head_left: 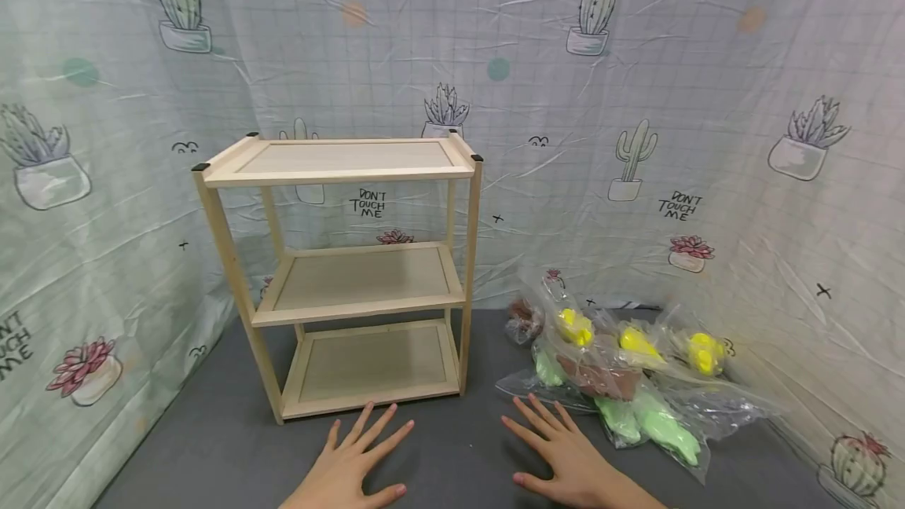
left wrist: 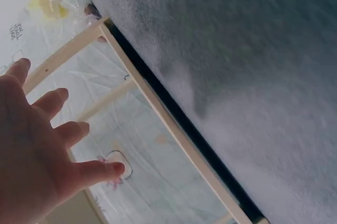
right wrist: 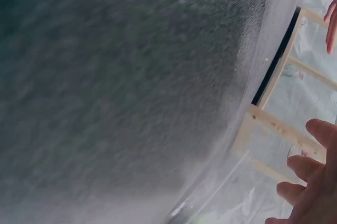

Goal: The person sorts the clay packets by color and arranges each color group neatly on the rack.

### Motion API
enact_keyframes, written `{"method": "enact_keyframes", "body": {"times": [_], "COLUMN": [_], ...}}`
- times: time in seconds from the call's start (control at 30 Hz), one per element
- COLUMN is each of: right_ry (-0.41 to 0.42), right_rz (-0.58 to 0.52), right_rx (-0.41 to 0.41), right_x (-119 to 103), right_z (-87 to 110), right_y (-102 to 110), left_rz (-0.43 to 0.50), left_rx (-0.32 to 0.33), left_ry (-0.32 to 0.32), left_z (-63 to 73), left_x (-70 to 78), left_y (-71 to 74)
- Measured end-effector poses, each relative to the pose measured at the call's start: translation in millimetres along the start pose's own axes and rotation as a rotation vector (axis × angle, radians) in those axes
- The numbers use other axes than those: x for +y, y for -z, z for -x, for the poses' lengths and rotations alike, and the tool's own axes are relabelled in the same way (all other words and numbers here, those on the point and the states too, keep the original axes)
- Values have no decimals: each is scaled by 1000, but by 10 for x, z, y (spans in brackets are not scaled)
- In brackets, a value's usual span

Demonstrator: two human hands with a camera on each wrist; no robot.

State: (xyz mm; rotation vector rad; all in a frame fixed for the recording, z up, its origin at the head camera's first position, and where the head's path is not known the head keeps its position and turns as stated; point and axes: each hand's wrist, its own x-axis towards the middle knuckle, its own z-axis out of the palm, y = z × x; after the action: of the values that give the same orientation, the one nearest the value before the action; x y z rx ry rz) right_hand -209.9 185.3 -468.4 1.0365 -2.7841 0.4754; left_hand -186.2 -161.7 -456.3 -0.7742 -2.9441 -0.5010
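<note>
Both hands are spread over the dark grey surface in the head view. My left hand (head_left: 348,462) has its fingers splayed just in front of a pale wooden three-tier shelf (head_left: 360,311) and holds nothing. To the right, my right hand (head_left: 566,458) is spread likewise, with nothing in it, close to a heap of clear plastic bags (head_left: 707,395). Inside the bags are yellow pieces (head_left: 639,342), light green pieces (head_left: 665,426) and brown pieces (head_left: 601,375), whose kind I cannot tell. In the left wrist view, the left hand (left wrist: 37,155) appears before the shelf frame (left wrist: 168,124).
The shelf stands upright at the left, with black caps (head_left: 201,167) on its post tops. Behind everything hangs a cactus-print curtain (head_left: 537,100), which also closes off both sides. The grey tabletop (head_left: 452,458) stretches between shelf and bags.
</note>
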Motion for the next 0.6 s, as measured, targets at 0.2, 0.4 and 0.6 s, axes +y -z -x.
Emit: {"method": "enact_keyframes", "body": {"times": [0.2, 0.4, 0.6], "right_ry": [-2, 20, 62], "right_rz": [55, 165, 284], "right_rx": [24, 121, 233], "right_x": [63, 158, 274], "right_z": [75, 141, 213], "right_y": [31, 66, 87], "left_rz": [-7, -34, -64], "left_rx": [34, 95, 152], "left_ry": [12, 22, 46], "left_z": [70, 134, 194], "left_x": [-61, -129, -205], "left_y": [44, 104, 145]}}
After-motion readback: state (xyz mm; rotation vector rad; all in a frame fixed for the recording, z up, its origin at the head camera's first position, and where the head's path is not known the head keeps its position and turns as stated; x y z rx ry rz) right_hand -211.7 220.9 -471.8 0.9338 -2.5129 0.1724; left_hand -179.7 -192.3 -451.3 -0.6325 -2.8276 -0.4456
